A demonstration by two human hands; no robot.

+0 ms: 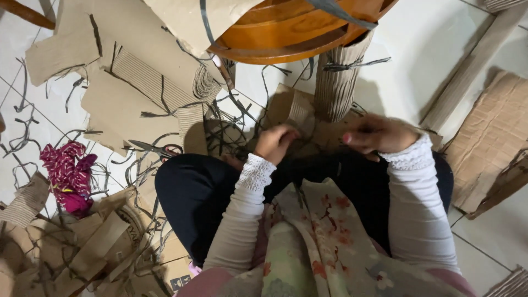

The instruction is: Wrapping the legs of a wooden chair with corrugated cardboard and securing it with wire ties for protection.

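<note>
Low centre: left hand (275,143) and right hand (377,135) both curled, pinching thin dark strips (308,137) over a cardboard piece (297,118) on the lap. Strips blurred, seemingly running left-right. Likely to snap or tangle if tugged. Beyond, upright corrugated roll (338,82), long axis vertical; scissors (157,148) at left on the floor (423,44).

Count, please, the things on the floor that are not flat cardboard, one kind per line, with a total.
Upright roll of brown corrugated cardboard: 1
Round orange-brown wooden stool: 1
Pair of scissors with dark handles: 1
Crumpled pink and magenta patterned cloth: 1
Total: 4
The left hand and the right hand work just in front of the roll.
</note>
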